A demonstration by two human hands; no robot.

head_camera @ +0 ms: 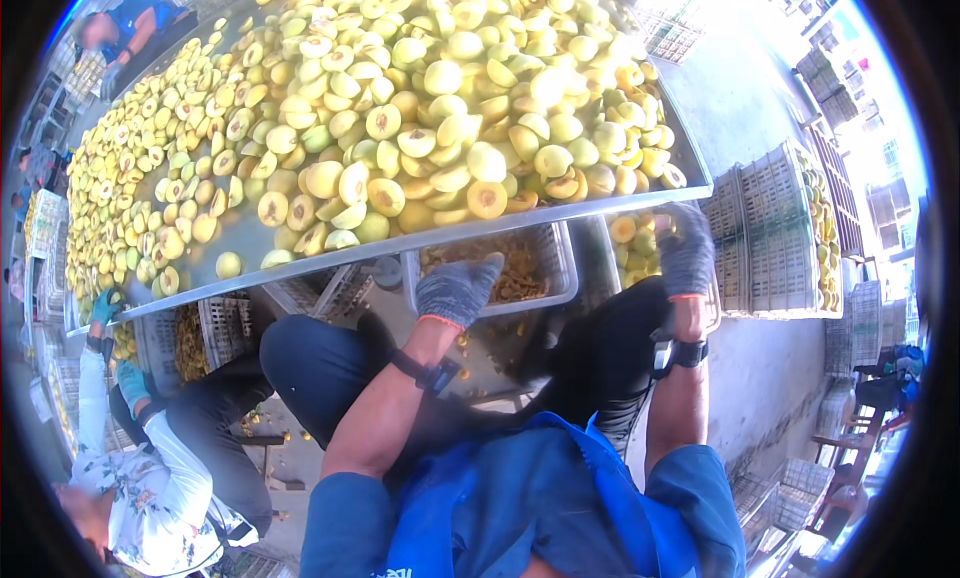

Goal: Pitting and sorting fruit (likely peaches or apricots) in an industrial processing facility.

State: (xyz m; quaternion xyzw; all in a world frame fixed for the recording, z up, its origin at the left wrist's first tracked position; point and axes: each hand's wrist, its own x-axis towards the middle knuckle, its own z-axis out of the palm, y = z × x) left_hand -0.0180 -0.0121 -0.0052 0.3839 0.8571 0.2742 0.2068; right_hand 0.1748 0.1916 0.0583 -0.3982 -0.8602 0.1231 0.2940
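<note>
My left hand (459,289), in a grey knit glove with an orange cuff, hovers over the near rim of a plastic crate (566,267). That crate holds brownish pieces (517,259) that look like fruit pits. The fingers are curled, and whether anything lies inside them is hidden. My right hand (686,248), gloved alike and blurred by motion, is beside a second crate of yellow-green fruit (634,237), below the table's right corner. What it may hold cannot be made out. Ahead of me, halved yellow stone fruit (386,195), probably peaches, are heaped on a metal-rimmed table (450,237).
Stacked plastic crates (776,233) with fruit stand on the right. A co-worker (150,480) in teal gloves sits at my left, a hand at the table's edge. Another person (139,27) is across the table. Fruit scraps (463,357) lie on the floor between my legs.
</note>
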